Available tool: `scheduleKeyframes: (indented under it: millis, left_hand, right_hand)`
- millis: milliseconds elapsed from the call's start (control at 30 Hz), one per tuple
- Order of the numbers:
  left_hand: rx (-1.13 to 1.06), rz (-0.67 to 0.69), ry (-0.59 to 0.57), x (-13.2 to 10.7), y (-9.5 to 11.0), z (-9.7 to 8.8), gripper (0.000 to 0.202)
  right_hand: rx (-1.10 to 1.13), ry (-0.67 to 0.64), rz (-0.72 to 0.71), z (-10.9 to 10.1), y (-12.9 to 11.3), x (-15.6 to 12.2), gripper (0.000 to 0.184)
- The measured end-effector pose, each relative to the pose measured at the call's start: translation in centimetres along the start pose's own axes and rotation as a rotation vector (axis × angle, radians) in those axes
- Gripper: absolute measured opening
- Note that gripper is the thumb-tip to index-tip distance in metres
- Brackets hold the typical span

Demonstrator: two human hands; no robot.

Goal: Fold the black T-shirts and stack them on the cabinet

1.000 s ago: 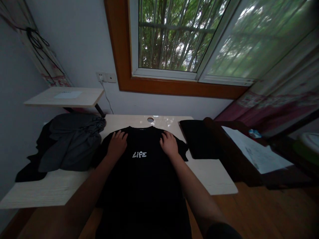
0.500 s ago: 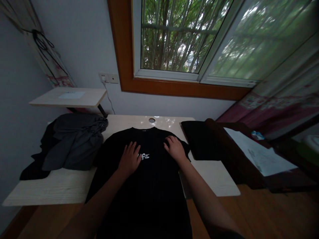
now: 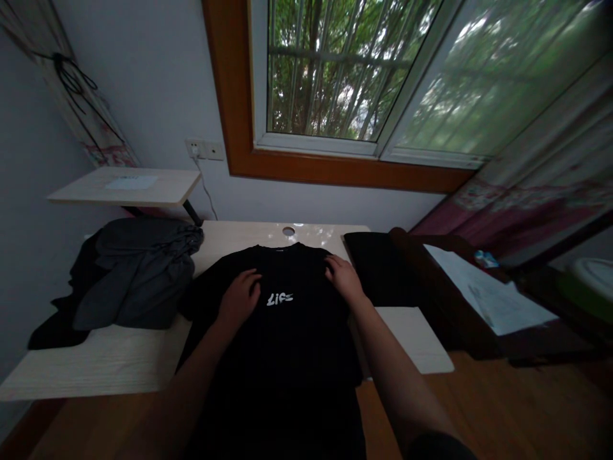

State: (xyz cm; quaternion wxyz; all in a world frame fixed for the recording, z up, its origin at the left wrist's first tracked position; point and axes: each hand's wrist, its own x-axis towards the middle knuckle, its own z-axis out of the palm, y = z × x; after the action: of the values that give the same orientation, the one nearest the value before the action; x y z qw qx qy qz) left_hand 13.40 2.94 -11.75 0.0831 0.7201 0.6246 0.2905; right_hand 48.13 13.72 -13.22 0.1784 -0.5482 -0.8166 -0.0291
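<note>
T-shirt (image 3: 287, 338) on tabletop (image 3: 100, 367) before you, collar (image 3: 278, 248) away from you. Clothes heap (image 3: 143, 275) on tabletop left of it, before raised shelf (image 3: 177, 182) bearing slip (image 3: 131, 183). Flat item (image 3: 376, 268) on tabletop right of T-shirt; paper sheet (image 3: 488, 291) farther right. Window (image 3: 335, 70) behind and above tabletop. Floor (image 3: 517, 409) below.

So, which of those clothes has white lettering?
The black T-shirt spread in the middle: white letters mark its front, while none show on the grey garment or black cloth at left.
</note>
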Motion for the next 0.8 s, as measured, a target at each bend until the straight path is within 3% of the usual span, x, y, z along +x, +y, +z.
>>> scheduleKeyframes:
  millis: [100,200,300,400,533,733,800]
  left_hand:
    - [0.188,-0.112,0.111,0.4,-4.3,-3.7,0.034]
    - [0.397,-0.225,0.024,-0.2,-8.6,-6.4,0.040]
    - [0.551,-0.236,-0.102,-1.1,-11.3,-7.5,0.045]
    - [0.600,-0.237,-0.182,-1.4,-12.1,-7.5,0.042]
    - [0.574,-0.266,-0.251,-0.6,-11.8,-7.5,0.029]
    - [0.277,-0.518,-0.076,1.7,-11.4,-9.3,0.028]
    - [0.271,-0.521,-0.024,2.7,-11.5,-10.0,0.027]
  right_hand:
    - [-0.013,0.008,-0.004,0.6,0.4,0.0,0.040]
    - [-0.021,-0.032,-0.014,0.7,0.9,0.5,0.042]
    - [-0.039,-0.087,-0.019,0.5,1.3,1.6,0.044]
    - [-0.057,-0.133,-0.020,0.2,1.3,2.4,0.046]
    - [-0.073,-0.147,-0.001,0.3,1.1,2.4,0.048]
    - [-0.125,-0.135,0.050,0.9,0.3,1.8,0.050]
    - [-0.150,-0.127,0.065,0.9,-0.2,1.7,0.050]
